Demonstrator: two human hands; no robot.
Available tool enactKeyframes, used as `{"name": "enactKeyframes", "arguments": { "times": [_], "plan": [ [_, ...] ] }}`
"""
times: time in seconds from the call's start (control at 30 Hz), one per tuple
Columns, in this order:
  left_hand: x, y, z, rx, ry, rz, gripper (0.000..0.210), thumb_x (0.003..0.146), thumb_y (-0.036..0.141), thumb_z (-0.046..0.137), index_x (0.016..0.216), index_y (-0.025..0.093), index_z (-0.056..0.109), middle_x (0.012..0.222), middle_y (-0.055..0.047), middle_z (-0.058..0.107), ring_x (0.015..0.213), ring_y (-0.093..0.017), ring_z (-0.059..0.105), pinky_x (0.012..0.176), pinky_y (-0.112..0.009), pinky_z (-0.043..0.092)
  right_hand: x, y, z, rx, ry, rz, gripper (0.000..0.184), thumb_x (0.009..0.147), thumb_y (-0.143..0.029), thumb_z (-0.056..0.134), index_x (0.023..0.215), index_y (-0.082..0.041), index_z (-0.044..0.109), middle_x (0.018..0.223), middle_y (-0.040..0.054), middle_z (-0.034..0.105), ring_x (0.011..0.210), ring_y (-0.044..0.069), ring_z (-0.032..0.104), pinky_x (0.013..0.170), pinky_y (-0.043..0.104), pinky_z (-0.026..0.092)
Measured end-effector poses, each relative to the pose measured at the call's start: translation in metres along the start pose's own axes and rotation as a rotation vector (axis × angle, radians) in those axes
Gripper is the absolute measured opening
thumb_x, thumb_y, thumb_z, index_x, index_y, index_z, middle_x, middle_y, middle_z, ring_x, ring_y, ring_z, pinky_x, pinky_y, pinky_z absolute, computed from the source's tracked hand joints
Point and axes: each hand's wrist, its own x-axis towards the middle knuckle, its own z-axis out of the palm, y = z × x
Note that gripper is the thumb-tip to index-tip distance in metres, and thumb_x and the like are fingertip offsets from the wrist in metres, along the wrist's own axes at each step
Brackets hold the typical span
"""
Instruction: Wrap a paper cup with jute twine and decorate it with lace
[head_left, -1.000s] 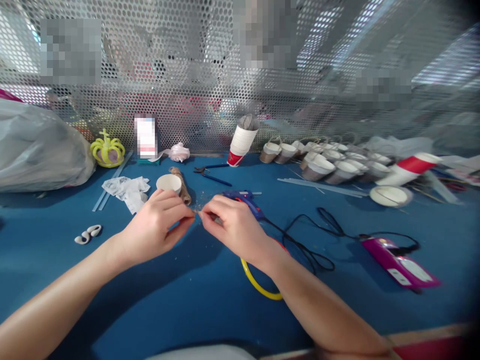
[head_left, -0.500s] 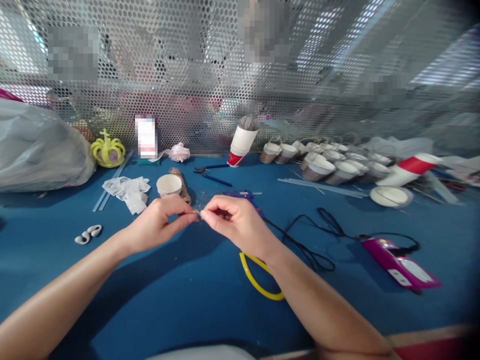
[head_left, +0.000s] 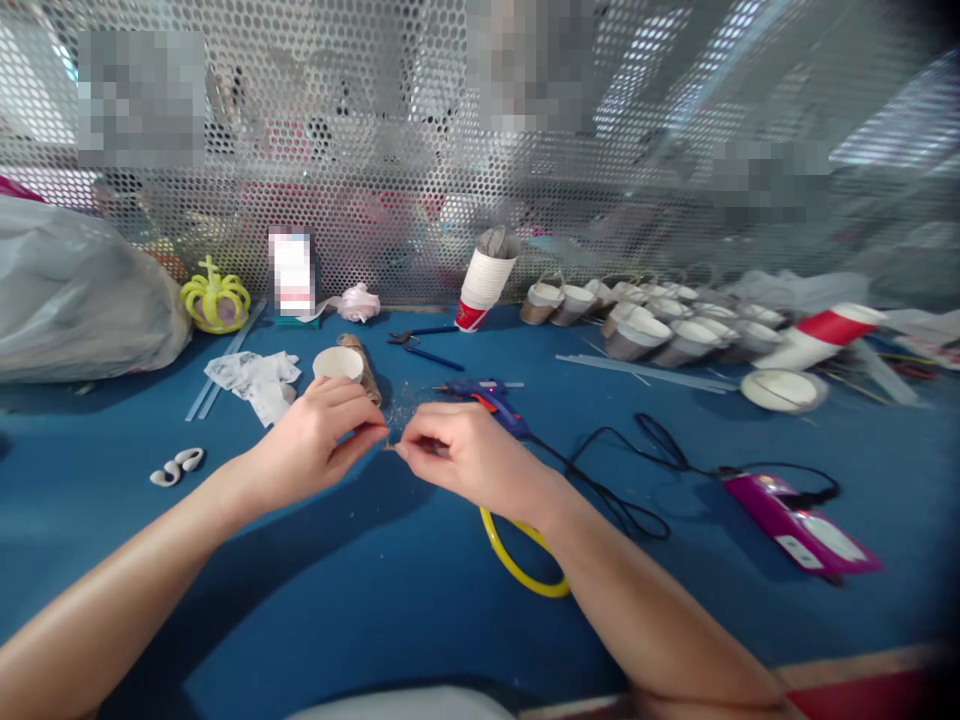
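Between my hands is a short brown strand (head_left: 389, 446) that looks like twine; it is too small to make out fully. My left hand (head_left: 322, 440) pinches one end between thumb and forefinger. The other end sits in the pinched fingertips of my right hand (head_left: 457, 450). Just behind my left hand stands a small white paper cup (head_left: 337, 365), beside a roll of brown burlap-like material (head_left: 361, 365). A blue hot glue gun (head_left: 491, 400) lies beyond my right hand. Under my right wrist curves a yellow tube (head_left: 517, 570).
Blue-handled pliers (head_left: 427, 345) lie near the stacked paper cups (head_left: 486, 285). Several wrapped small cups (head_left: 637, 330) line the back right. A purple power strip (head_left: 802, 530) and black cord (head_left: 622, 500) are at right. White earbuds (head_left: 176, 467) and crumpled white fabric (head_left: 259, 380) lie left.
Both hands have shifted slightly. My right hand has come a little lower and nearer me, uncovering more of the glue gun. The left fingertips have moved slightly left; the strand is still between them.
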Motion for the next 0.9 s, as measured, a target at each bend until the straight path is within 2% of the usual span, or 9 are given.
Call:
{"name": "enactKeyframes", "arguments": {
  "times": [0.13, 0.27, 0.4, 0.53, 0.6, 0.73, 0.8, 0.9],
  "plan": [
    [0.001, -0.004, 0.002, -0.217, -0.059, -0.083, 0.018, 0.087, 0.022, 0.048, 0.076, 0.014, 0.059, 0.068, -0.003, 0.06, 0.066, -0.012, 0.053, 0.062, -0.023, 0.043, 0.001, -0.003, -0.003, 0.242, -0.032, 0.075, 0.018, 0.081, -0.016, 0.055, 0.063, -0.015, 0.056, 0.06, -0.0028, 0.05, 0.052, 0.007, 0.042, 0.049, 0.019, 0.034],
    [0.001, -0.004, 0.006, -0.367, -0.101, -0.192, 0.02, 0.088, 0.024, 0.048, 0.076, 0.014, 0.06, 0.066, 0.0, 0.059, 0.06, -0.008, 0.051, 0.056, -0.019, 0.042, 0.002, -0.003, -0.003, 0.385, 0.035, 0.179, 0.017, 0.081, -0.021, 0.054, 0.065, -0.015, 0.055, 0.058, -0.0034, 0.049, 0.051, 0.007, 0.041, 0.046, 0.018, 0.033],
    [0.001, 0.002, 0.01, -0.364, -0.095, -0.2, 0.022, 0.088, 0.022, 0.046, 0.076, 0.013, 0.061, 0.063, -0.001, 0.06, 0.057, -0.008, 0.051, 0.054, -0.018, 0.041, 0.002, 0.001, 0.001, 0.289, 0.157, 0.175, 0.017, 0.082, -0.018, 0.053, 0.066, -0.015, 0.056, 0.059, -0.0028, 0.05, 0.051, 0.007, 0.042, 0.046, 0.018, 0.033],
    [0.0, 0.008, 0.01, -0.149, -0.032, -0.088, 0.018, 0.087, 0.017, 0.048, 0.075, 0.013, 0.061, 0.063, -0.002, 0.06, 0.06, -0.011, 0.053, 0.058, -0.022, 0.042, 0.001, 0.005, 0.006, 0.04, 0.235, 0.098, 0.018, 0.082, -0.014, 0.053, 0.064, -0.015, 0.055, 0.062, -0.001, 0.051, 0.055, 0.009, 0.045, 0.052, 0.02, 0.035],
    [-0.001, 0.009, 0.008, -0.039, -0.016, -0.022, 0.018, 0.086, 0.016, 0.048, 0.074, 0.014, 0.061, 0.062, -0.002, 0.058, 0.06, -0.012, 0.052, 0.06, -0.024, 0.041, 0.001, 0.005, 0.006, -0.059, 0.211, 0.065, 0.019, 0.082, -0.013, 0.053, 0.064, -0.015, 0.056, 0.062, -0.0001, 0.051, 0.056, 0.01, 0.046, 0.054, 0.022, 0.035],
    [-0.002, 0.008, 0.004, 0.081, -0.02, 0.031, 0.017, 0.086, 0.017, 0.049, 0.073, 0.014, 0.059, 0.063, -0.003, 0.057, 0.063, -0.014, 0.05, 0.065, -0.028, 0.041, 0.0, 0.004, 0.004, -0.155, 0.063, 0.038, 0.018, 0.08, -0.01, 0.053, 0.064, -0.014, 0.057, 0.061, 0.0001, 0.051, 0.056, 0.01, 0.046, 0.056, 0.023, 0.035],
    [-0.002, 0.006, 0.003, 0.064, -0.038, 0.035, 0.017, 0.086, 0.019, 0.048, 0.074, 0.014, 0.059, 0.065, -0.003, 0.057, 0.066, -0.015, 0.05, 0.066, -0.029, 0.04, 0.0, 0.003, 0.003, -0.119, -0.008, 0.019, 0.016, 0.079, -0.009, 0.055, 0.064, -0.014, 0.057, 0.062, -0.0001, 0.052, 0.057, 0.01, 0.047, 0.056, 0.022, 0.035],
    [0.0, 0.001, 0.003, -0.103, -0.093, -0.006, 0.017, 0.087, 0.02, 0.048, 0.075, 0.014, 0.059, 0.067, -0.003, 0.058, 0.066, -0.013, 0.051, 0.065, -0.025, 0.041, 0.0, 0.001, 0.0, 0.071, -0.088, 0.007, 0.014, 0.079, -0.012, 0.056, 0.066, -0.014, 0.058, 0.063, -0.0008, 0.054, 0.057, 0.009, 0.047, 0.056, 0.021, 0.036]
  ]
}}
